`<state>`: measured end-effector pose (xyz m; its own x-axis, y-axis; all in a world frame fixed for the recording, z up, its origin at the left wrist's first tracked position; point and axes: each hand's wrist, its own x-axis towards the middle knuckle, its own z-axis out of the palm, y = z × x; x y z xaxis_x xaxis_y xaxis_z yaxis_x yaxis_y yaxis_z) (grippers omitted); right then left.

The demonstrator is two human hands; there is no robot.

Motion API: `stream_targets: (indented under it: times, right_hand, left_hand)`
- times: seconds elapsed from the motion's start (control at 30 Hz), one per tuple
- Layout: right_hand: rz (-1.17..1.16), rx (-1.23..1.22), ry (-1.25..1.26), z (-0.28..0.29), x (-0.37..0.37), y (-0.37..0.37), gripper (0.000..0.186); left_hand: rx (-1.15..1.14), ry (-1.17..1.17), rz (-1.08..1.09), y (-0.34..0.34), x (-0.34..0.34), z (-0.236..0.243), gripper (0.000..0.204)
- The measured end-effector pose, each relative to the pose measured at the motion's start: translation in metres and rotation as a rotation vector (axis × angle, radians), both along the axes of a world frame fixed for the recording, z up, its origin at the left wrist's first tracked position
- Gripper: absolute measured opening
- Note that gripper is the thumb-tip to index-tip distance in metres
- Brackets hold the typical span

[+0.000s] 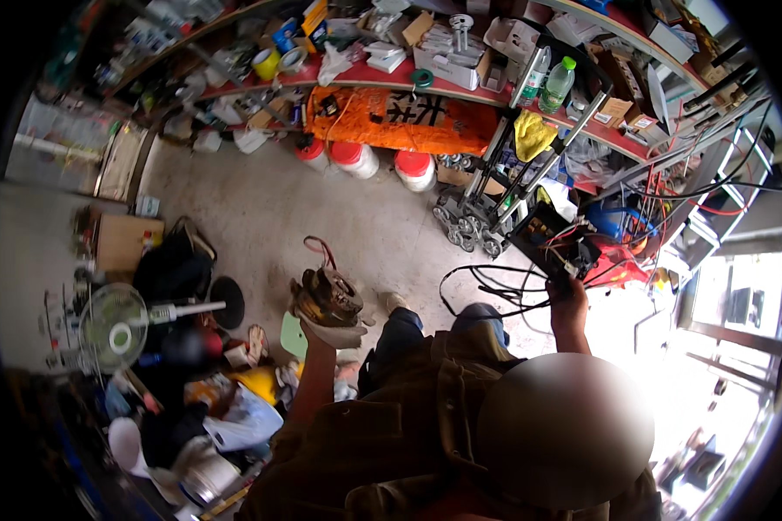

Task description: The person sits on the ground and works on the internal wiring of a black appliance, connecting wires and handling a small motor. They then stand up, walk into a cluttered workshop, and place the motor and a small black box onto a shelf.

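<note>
My left hand [342,335], in a pale work glove, is closed around a grimy brown, round metal part that looks like an electric motor [332,295]. A red wire loop [321,249] sticks up from it. Over to the right, my right hand [568,306] grips the lower end of a black open-fronted box [540,236] with wires and small parts inside. Several black cables [485,280] hang in loops from that end, to the left of the hand. My right fingers are partly hidden behind the box and cables.
A folding hand trolley [493,204] with small wheels stands ahead, near red-lidded white tubs [354,160] under a cluttered red shelf [369,80]. At left are a standing fan [117,326] and a heap of bags. A metal ladder [728,193] leans at right.
</note>
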<state>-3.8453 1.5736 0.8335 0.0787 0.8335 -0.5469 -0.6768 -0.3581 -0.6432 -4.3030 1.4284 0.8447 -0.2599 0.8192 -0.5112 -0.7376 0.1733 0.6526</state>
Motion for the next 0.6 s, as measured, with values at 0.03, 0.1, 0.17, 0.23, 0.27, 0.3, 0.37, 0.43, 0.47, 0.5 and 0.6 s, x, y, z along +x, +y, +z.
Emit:
stream_targets:
  times: [0.03,0.1,0.17,0.23,0.27,0.3,0.37,0.43,0.47,0.5,0.6]
  right_hand:
    - [-0.074,-0.025,0.05,-0.003,-0.011,-0.004,0.025]
    - [-0.099,-0.057,-0.004,0.003,-0.04,-0.013,0.028]
    - [-0.072,-0.017,-0.354,-0.005,-0.057,-0.021,0.027]
    - [-0.127,-0.022,-0.464,-0.014,-0.067,-0.021,0.026]
    - [-0.153,-0.034,-0.458,-0.018,-0.073,-0.013,0.025]
    - [-0.202,-0.031,-0.437,-0.021,-0.077,-0.01,0.023]
    - [-0.292,0.039,-0.235,-0.035,-0.102,0.014,0.015]
    - [-0.324,-0.013,-0.193,-0.041,-0.129,0.029,0.022]
    - [-0.408,-0.042,-0.082,-0.055,-0.134,0.027,0.025]
    - [-0.443,-0.095,-0.03,-0.06,-0.147,0.033,0.029]
    - [-0.546,-0.172,0.0,-0.069,-0.183,0.034,0.028]
  left_hand:
    - [0.048,-0.042,-0.025,0.03,-0.022,0.008,0.081]
    - [0.183,-0.326,0.054,0.08,-0.066,-0.011,0.049]
    - [0.088,-0.187,0.062,0.132,-0.109,-0.04,0.048]
    - [0.016,0.021,0.084,0.202,-0.117,-0.039,0.046]
    - [-0.207,-0.077,0.076,0.236,-0.112,-0.026,0.044]
    - [-0.246,-0.049,0.04,0.27,-0.1,-0.019,0.046]
    - [0.009,-0.051,-0.055,0.317,-0.172,-0.121,0.048]
    - [-0.283,0.188,0.085,0.36,-0.158,-0.152,0.049]
    - [-0.296,0.244,0.05,0.391,-0.142,-0.15,0.047]
    - [-0.35,0.243,0.053,0.407,-0.14,-0.17,0.046]
    - [-0.533,0.29,-0.034,0.467,-0.119,-0.187,0.04]
